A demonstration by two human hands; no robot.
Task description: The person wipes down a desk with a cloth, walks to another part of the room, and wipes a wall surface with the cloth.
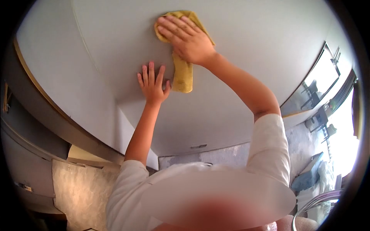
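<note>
My right hand (pixel 189 38) lies over a yellow cloth (pixel 182 79) and presses it flat against the pale grey wall (pixel 216 100). Part of the cloth spreads out under and above the fingers, and a strip of it hangs below the palm. To the left and lower, my left hand (pixel 153 86) rests on the same wall with its fingers spread, holding nothing. Its thumb is close to the hanging strip of cloth. The fabric directly under my right palm is hidden.
A wall-mounted screen (pixel 314 84) is at the right, near a bright window (pixel 345 134). A small socket plate (pixel 198 146) sits low on the wall. At the left are a doorway with a brown frame (pixel 61 111) and a tan floor (pixel 83 188). Grey cables (pixel 314 202) loop at lower right.
</note>
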